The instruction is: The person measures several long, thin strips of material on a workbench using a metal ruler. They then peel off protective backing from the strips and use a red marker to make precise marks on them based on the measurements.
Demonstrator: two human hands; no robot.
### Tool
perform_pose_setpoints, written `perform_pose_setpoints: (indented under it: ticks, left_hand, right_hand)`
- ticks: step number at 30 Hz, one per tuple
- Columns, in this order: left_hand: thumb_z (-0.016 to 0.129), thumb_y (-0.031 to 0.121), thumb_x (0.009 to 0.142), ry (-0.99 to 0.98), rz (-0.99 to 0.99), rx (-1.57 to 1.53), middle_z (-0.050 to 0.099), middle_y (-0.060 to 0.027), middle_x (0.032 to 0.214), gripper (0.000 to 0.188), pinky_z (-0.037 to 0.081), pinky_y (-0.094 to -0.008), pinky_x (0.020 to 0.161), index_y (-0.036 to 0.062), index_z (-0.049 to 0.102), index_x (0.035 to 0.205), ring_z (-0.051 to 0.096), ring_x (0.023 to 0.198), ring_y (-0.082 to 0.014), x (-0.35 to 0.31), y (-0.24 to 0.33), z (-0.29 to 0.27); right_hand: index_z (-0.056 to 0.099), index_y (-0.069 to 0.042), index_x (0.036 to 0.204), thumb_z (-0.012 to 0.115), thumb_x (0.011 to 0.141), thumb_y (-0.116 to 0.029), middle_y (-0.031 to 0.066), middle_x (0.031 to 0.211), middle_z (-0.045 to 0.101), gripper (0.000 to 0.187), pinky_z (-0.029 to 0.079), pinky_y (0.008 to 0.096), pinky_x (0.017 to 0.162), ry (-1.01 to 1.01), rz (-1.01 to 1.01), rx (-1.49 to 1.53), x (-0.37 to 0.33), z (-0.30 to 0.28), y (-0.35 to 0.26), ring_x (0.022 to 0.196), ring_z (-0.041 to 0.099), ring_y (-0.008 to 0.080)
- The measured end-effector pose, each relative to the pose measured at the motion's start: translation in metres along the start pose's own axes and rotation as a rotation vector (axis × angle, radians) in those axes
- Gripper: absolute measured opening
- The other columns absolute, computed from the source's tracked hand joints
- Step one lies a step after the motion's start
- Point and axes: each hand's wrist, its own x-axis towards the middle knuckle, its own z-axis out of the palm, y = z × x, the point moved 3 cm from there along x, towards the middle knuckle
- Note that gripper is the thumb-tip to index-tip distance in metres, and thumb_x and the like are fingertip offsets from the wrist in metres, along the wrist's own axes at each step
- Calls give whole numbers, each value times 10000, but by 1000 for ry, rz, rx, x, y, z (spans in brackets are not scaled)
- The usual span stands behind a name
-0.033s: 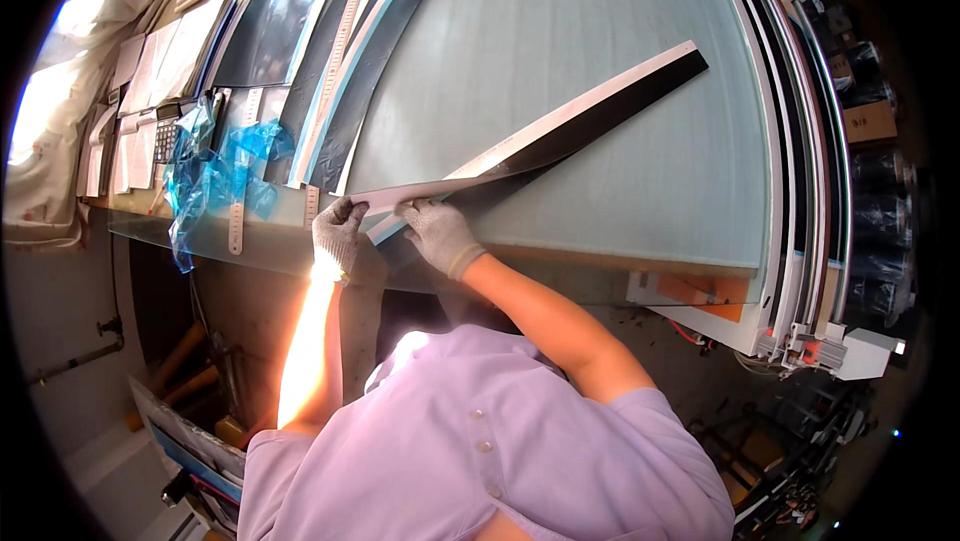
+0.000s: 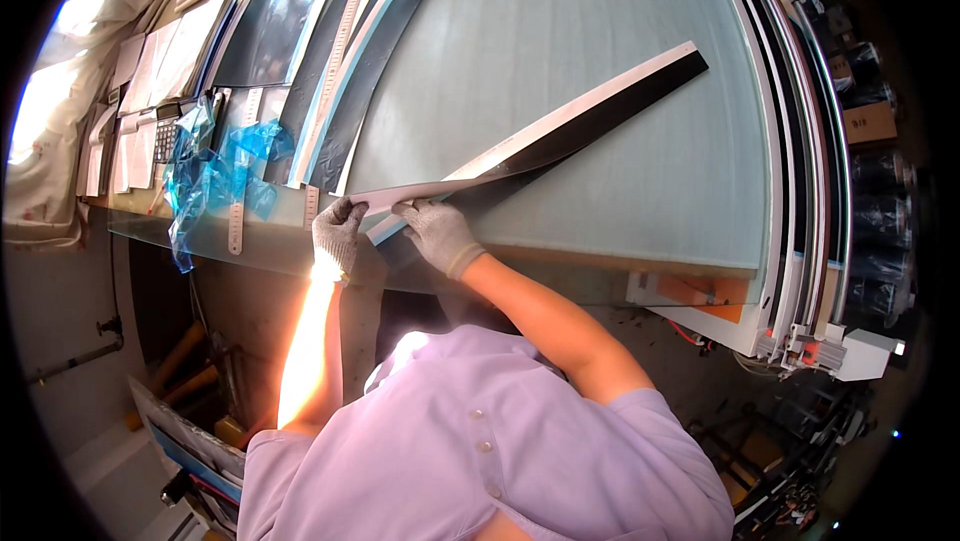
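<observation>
Long black strip [image 2: 590, 119], pale-edged, twisted (near end), left hand [image 2: 337, 236] and right hand [image 2: 440, 233] pinching it

This was a workshop: the broad glass-covered worktop [image 2: 620, 201] carried long rulers [image 2: 346, 31] and dark sheets [image 2: 262, 41], rails [image 2: 776, 171] ran along its right side, and 1 cardboard box [image 2: 870, 122] sat near shiny dark bundles [image 2: 880, 213] (papers [image 2: 175, 56] and 1 calculator [image 2: 166, 136] lent the left side an office touch).
</observation>
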Motion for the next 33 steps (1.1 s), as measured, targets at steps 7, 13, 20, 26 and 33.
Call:
perform_pose_setpoints:
  ticks: [7, 13, 20, 26, 33]
  left_hand:
    - [695, 77, 971, 9, 19, -56, 748, -41, 971, 229, 500, -248, 841, -58, 728, 1153, 650, 902, -94, 1, -3, 4]
    - [703, 92, 972, 29, -60, -56, 754, -57, 1024, 255, 499, -262, 880, -66, 720, 1172, 657, 946, -111, -1, 1, 3]
    - [725, 135, 977, 240, -7, -62, 754, -91, 1085, 307, 494, -297, 959, -79, 704, 1196, 671, 1009, -162, 20, -38, -29]
    - [667, 82, 992, 380, 60, -66, 715, -54, 1133, 240, 501, -298, 930, -58, 712, 1181, 631, 1011, -144, 14, -21, -129]
    - [601, -12, 922, 709, 159, 1195, 683, -139, 1266, 356, 477, -352, 1037, -4, 675, 1270, 629, 1204, -259, 3, -6, -180]
  right_hand:
    - [682, -110, 950, 599, 835, -150, 89, 941, 683, 148, 592, 369, 673, -59, -126, -269, 2, 22, 4, 816, 716, 257]
    - [664, -94, 931, 640, 823, -129, 84, 922, 671, 115, 588, 365, 633, -22, -60, -303, 9, 19, -9, 817, 722, 242]
    - [616, -41, 1023, 601, 963, -160, 186, 1015, 671, 134, 542, 389, 751, 95, 292, 601, -61, -57, 72, 798, 668, 376]
    - [636, -7, 1224, 598, 999, -258, 185, 1065, 697, 340, 542, 398, 893, 533, 1171, -547, -280, -372, 263, 1019, 673, 275]
    - [598, -19, 1338, 579, 1011, -257, 110, 1046, 722, 405, 535, 404, 946, 967, 1839, -881, -399, -488, 281, 1082, 672, 245]
